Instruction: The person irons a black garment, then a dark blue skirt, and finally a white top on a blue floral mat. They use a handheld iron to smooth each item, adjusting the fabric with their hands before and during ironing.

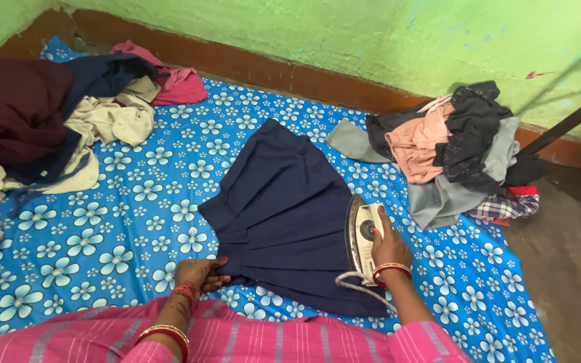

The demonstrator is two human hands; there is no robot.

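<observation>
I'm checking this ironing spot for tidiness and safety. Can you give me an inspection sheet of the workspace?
Surface: blue sheet with white flowers, spread on the floor.
Job's things: dark navy skirt lying flat on the sheet; iron resting on its right edge.
Clutter: heap of clothes at the left; second pile of clothes at the right, partly off the sheet.
Grippers: left hand pressing the skirt's near hem; right hand gripping the iron.
Cables: white cord trailing from the iron's rear past the right wrist.
Surroundings: green wall with a brown base strip; bare floor at right; dark rod leaning by the wall.
</observation>
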